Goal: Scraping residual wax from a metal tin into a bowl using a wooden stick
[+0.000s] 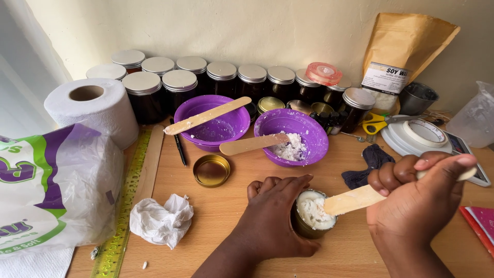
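Holding the small gold tin [309, 226] tight, the left hand [275, 216] steadies it while the right hand [419, 198], fingers closed around the wooden stick [355, 200], pokes white wax from three o'clock.

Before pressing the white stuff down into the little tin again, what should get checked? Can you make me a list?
1. Small gold tin held steady: ok, the left hand wraps around its side on the wooden table.
2. Wooden stick gripped firmly: ok, the right hand closes around its far end.
3. Stick tip on the white wax: ok, it rests on top of the wax.
4. Tin not overfilled: cannot tell, the wax is heaped near the rim.
5. More wax within reach: ok, the right purple bowl has some white lumps.
6. Something to wipe spills: ok, a crumpled tissue lies beside the left hand.
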